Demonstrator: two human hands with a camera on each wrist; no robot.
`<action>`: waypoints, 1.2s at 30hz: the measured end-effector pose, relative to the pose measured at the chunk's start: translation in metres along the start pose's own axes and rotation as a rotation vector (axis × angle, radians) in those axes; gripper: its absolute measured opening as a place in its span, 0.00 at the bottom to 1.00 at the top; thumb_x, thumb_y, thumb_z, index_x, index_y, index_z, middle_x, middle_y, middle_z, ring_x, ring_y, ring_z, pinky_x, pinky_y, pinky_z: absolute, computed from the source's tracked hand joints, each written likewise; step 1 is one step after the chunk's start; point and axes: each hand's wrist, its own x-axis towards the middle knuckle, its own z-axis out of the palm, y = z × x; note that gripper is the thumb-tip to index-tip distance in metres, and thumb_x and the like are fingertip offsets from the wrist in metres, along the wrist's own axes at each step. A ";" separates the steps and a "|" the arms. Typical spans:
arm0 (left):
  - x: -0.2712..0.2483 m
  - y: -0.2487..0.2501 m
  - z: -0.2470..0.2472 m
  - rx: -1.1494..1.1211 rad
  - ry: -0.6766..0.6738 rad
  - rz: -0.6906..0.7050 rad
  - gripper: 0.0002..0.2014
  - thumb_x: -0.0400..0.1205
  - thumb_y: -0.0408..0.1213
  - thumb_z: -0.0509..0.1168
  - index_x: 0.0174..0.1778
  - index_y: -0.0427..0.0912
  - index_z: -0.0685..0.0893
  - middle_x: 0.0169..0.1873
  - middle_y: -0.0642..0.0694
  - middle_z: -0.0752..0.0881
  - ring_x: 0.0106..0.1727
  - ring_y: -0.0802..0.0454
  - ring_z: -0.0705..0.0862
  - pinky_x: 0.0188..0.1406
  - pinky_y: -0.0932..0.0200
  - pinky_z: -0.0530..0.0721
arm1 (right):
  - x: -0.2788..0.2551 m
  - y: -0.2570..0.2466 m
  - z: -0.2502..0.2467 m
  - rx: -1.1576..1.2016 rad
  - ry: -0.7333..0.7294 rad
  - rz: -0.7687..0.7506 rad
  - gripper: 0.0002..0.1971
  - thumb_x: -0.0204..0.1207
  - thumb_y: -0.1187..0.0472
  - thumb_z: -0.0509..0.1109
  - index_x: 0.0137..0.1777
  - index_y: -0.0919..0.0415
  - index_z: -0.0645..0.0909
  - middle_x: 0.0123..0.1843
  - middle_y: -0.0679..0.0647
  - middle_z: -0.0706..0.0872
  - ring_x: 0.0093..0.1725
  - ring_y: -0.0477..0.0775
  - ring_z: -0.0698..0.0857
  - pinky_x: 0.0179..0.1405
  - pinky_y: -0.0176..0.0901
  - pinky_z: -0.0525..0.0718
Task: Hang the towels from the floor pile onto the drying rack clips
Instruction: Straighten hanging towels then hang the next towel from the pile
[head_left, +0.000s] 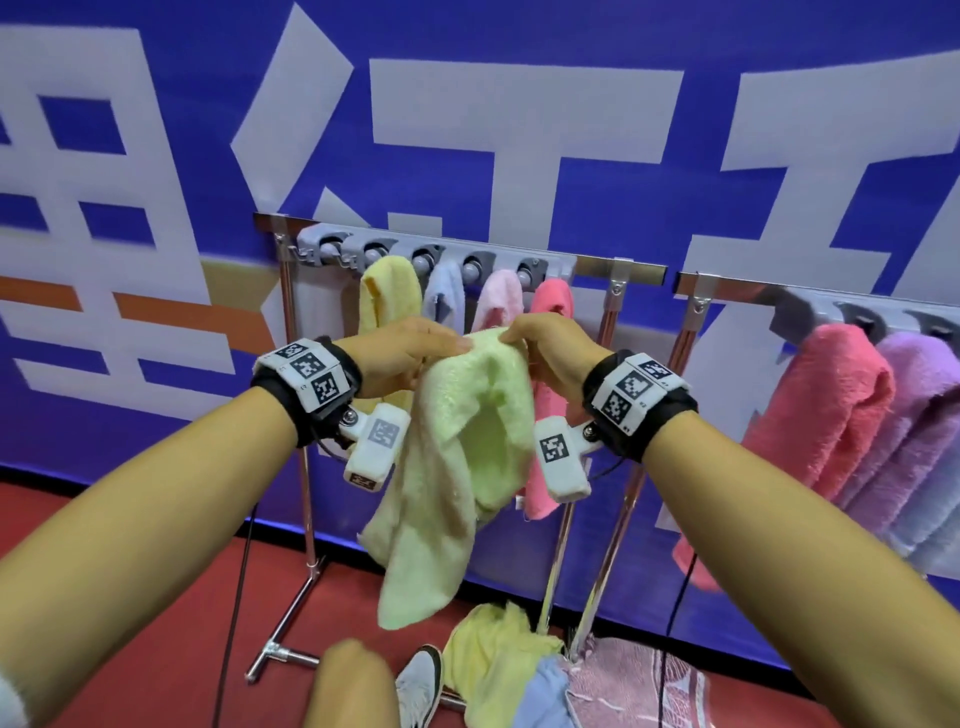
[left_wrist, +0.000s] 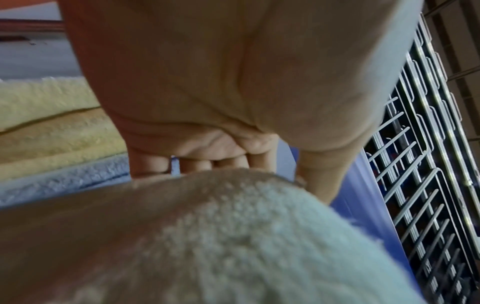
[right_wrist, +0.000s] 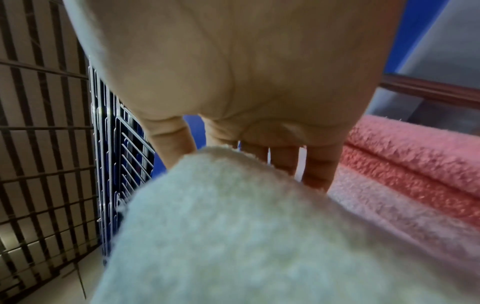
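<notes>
Both hands hold a pale green towel (head_left: 467, 441) up by its top edge in front of the drying rack (head_left: 431, 254). My left hand (head_left: 410, 353) pinches the edge on the left, and my right hand (head_left: 540, 345) pinches it on the right. The rest of the cloth hangs down between my wrists. In the wrist views the green towel (left_wrist: 246, 236) (right_wrist: 233, 226) fills the lower half, with fingers (left_wrist: 194, 164) (right_wrist: 283, 158) behind its edge. Yellow (head_left: 387, 291), blue (head_left: 447, 291), pale pink (head_left: 501, 299) and coral (head_left: 555, 299) towels hang from the rack clips. The leftmost clip (head_left: 330, 248) is bare.
A floor pile (head_left: 519, 670) of yellow, blue and pink towels lies by the rack's feet, near my shoe (head_left: 421, 680). A second rack (head_left: 810, 304) at the right carries pink (head_left: 821, 400) and purple (head_left: 919, 405) towels. A blue banner wall stands behind; the floor is red.
</notes>
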 end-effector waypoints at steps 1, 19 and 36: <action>-0.002 0.000 -0.006 -0.016 0.010 0.002 0.08 0.78 0.41 0.71 0.36 0.42 0.91 0.33 0.46 0.89 0.35 0.53 0.88 0.40 0.59 0.86 | 0.005 0.000 0.006 -0.003 -0.012 0.007 0.04 0.67 0.65 0.70 0.34 0.60 0.77 0.31 0.55 0.78 0.35 0.57 0.77 0.36 0.47 0.75; -0.013 -0.025 -0.145 0.062 0.676 0.242 0.02 0.84 0.37 0.69 0.45 0.46 0.83 0.41 0.49 0.84 0.40 0.57 0.81 0.42 0.65 0.80 | 0.107 -0.039 0.154 0.107 -0.224 0.127 0.15 0.80 0.58 0.68 0.62 0.66 0.83 0.57 0.64 0.88 0.51 0.59 0.88 0.46 0.46 0.88; -0.002 -0.079 -0.221 0.218 0.978 0.418 0.18 0.78 0.27 0.66 0.59 0.51 0.88 0.51 0.53 0.90 0.53 0.56 0.87 0.56 0.54 0.87 | 0.183 -0.081 0.223 -0.158 -0.180 0.001 0.23 0.81 0.72 0.62 0.76 0.73 0.68 0.57 0.73 0.81 0.47 0.59 0.80 0.49 0.51 0.80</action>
